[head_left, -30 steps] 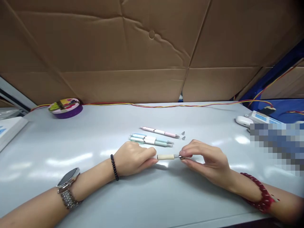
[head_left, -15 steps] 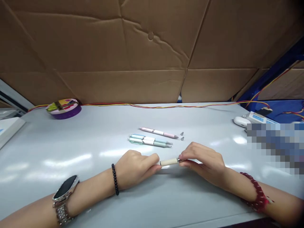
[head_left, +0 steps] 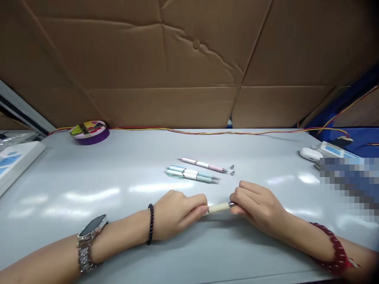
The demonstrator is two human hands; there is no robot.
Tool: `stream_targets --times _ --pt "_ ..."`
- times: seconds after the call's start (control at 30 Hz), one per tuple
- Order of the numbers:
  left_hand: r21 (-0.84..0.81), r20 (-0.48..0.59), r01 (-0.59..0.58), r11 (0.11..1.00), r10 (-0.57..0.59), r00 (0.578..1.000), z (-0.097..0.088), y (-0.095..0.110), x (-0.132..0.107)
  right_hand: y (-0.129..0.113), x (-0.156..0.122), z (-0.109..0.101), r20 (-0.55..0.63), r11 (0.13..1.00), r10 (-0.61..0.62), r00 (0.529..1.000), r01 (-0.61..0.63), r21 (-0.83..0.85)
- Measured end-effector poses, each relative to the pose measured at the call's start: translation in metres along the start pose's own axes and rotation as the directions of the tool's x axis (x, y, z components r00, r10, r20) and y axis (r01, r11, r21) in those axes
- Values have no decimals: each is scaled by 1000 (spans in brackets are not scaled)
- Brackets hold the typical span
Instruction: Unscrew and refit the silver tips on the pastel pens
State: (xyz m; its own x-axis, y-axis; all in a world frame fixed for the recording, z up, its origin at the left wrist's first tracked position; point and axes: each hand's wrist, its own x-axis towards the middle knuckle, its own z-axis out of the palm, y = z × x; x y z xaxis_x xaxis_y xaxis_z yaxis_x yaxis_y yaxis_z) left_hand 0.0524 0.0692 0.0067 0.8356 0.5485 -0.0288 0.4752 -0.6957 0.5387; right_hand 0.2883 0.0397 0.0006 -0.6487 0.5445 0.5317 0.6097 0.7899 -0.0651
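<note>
Where fingers (head_left: 196,202) grip it, the pen (head_left: 218,208) is hidden.

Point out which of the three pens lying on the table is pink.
The pink-and-white pen, lying apart at the back; the light blue pen and pale green pen lie side by side.

Purple round box (head_left: 92,137) by red and yellow wires (head_left: 207,133), creased cardboard (head_left: 148,59) behind

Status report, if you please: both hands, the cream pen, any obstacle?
Left hand gripping cream pen. Right hand pinching its silver end. Three other pens beyond, not blocking.
</note>
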Motion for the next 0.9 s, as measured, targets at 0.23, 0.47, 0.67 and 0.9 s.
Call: stream_targets --times 0.23,0.47,0.67,0.9 --pt "-118 14 7 993 -5 1000 -7 3 1 3 -4 -1 35 974 46 998 -52 222" --pt "-223 75 19 975 -2 997 -18 3 2 9 -10 0 -17 925 -37 999 40 377" --pt "-135 80 54 989 -43 996 -18 4 1 10 -8 1 32 911 31 999 -41 409" --pt "241 31 198 950 -212 977 1 31 -25 -9 1 -3 34 946 -104 994 89 311"
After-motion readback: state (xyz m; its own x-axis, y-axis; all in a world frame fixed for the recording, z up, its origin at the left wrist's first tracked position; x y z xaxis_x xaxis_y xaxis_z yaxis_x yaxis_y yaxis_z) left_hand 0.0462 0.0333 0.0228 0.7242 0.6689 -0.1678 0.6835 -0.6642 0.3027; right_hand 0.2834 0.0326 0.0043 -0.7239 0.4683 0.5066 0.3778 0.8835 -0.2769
